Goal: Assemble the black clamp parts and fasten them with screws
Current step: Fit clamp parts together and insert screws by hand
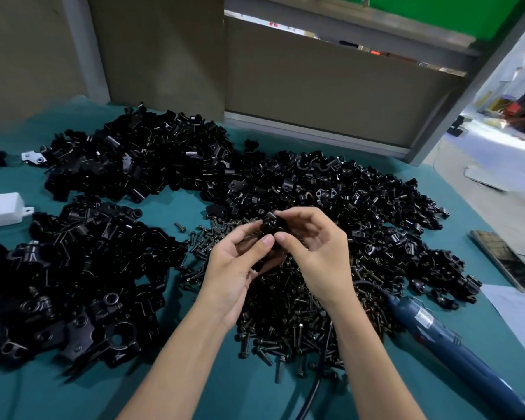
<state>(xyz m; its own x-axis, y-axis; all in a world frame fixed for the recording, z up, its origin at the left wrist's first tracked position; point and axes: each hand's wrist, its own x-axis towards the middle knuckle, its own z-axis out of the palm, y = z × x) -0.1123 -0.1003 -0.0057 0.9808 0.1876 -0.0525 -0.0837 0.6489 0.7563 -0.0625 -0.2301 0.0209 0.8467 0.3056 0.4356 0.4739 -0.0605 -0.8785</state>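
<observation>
Teal cloth covers the tabletop (176,204), and plain brown panels (331,95) stand behind it. At the far right an opening shows a bright floor with two persons, far away and blurred.

On the tabletop lie three big heaps of black clamp parts: one at the back (140,156), one at the left (82,283) and one at the right (376,207). Between the left and right heaps, nearer to the person, lies a heap of dark screws (288,316).

Both hands are raised together above the far edge of the screws. The left hand (234,268) and the right hand (319,253) hold one black clamp piece (272,227) between them, with the fingers curled around it. The two thumb tips almost touch each other just under the piece. I cannot tell if a screw is already in it, because the fingers hide most of it.

A blue electric screwdriver (437,331) lies on the tabletop at the right of the screws, with its tip end at the heap. A black cable (315,386) runs over the screws toward the near edge. A white box (0,209) lies at the left edge, and a small silver bracket (34,157) lies beside the back heap. At the right edge there is a dark flat device (503,259), and near it a white sheet (515,310).
</observation>
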